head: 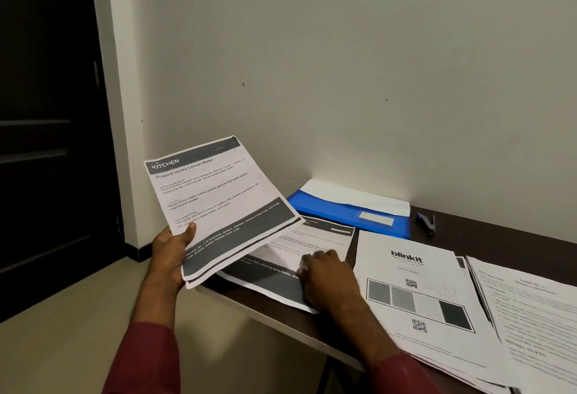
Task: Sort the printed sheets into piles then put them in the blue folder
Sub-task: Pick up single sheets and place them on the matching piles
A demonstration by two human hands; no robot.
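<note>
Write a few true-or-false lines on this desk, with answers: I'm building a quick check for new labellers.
1. The left hand holds the KITCHEN sheets off the table. True.
2. The right hand grips the stapler. False: it rests on a sheet on the table; the stapler lies untouched.
3. The folder lies by the wall. True.
4. The blinkit pile is inside the folder. False: it lies on the table, in front of it.
</note>
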